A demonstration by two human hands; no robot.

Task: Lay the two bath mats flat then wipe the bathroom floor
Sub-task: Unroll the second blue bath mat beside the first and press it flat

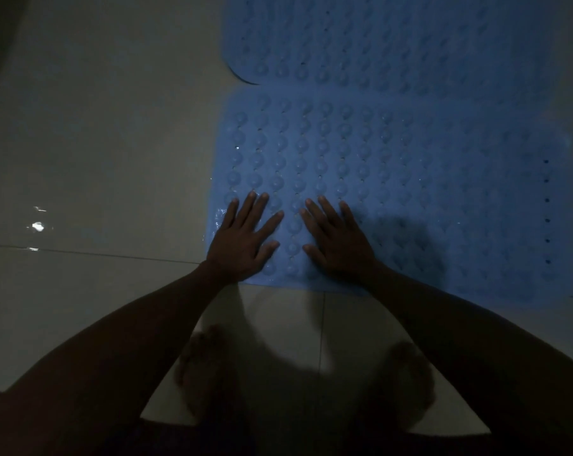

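here, both hands lie flat with fingers straight and spread wide on the near mat point(410, 192), holding nothing. the left hand point(242, 240) presses near the mat's 7 o'clock corner, and the right hand point(336, 240) sits just beside it at 3 o'clock, thumbs toward each other but apart. the near mat, blue and covered with round bumps, lies flat on the pale tiled floor point(97, 143). the far mat point(394, 37), also blue, lies at 12 o'clock from it, its rounded corner overlapping the near mat's far edge. two bare feet point(199, 370) stand on the tiles at 6 o'clock, dim in shadow. glints of light show on the floor at 9 o'clock.
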